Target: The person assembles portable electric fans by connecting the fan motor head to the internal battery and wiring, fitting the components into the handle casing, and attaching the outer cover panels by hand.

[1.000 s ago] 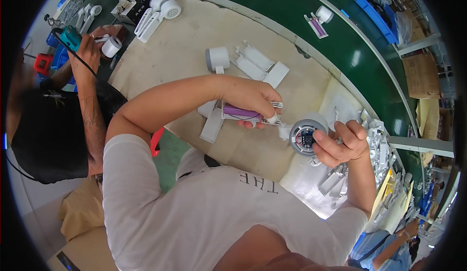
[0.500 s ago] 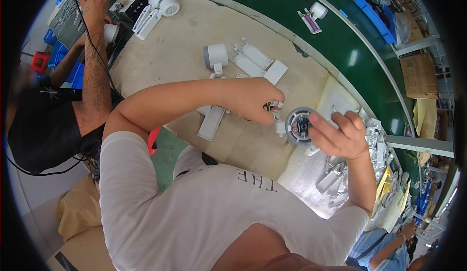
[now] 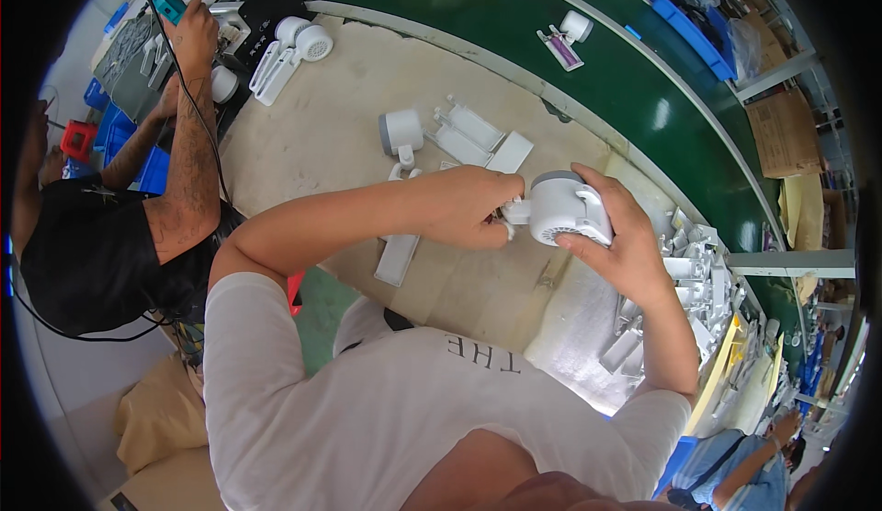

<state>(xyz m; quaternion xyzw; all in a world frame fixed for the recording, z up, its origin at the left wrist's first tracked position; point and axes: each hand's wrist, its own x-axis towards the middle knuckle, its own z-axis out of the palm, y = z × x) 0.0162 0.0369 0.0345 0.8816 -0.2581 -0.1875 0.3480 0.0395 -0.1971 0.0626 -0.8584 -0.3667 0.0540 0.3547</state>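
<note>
My right hand (image 3: 629, 245) is wrapped round a white, drum-shaped housing (image 3: 559, 206) with a grey rim and slotted vents. A short neck juts from its left side. My left hand (image 3: 470, 206) is closed at that neck, pinching a small pale part that its fingers mostly hide. Beyond my left hand a similar white housing (image 3: 401, 132) with a grey end stands on the table (image 3: 344, 102). Long white plastic shells (image 3: 467, 133) lie beside it. Another flat white shell (image 3: 397, 259) shows partly under my left forearm.
Many white plastic parts (image 3: 703, 277) are heaped at the right. Two white assembled devices (image 3: 289, 52) lie at the far left, near a black machine (image 3: 262, 15). A co-worker's arm (image 3: 188, 162) reaches in there. A green conveyor belt (image 3: 441, 6) runs behind, carrying another white device (image 3: 563, 41).
The housing has been turned: its round face with wiring inside pointed toward me, and now its vented side shows. My right fingers have wrapped round it. My left hand stays at the neck.
</note>
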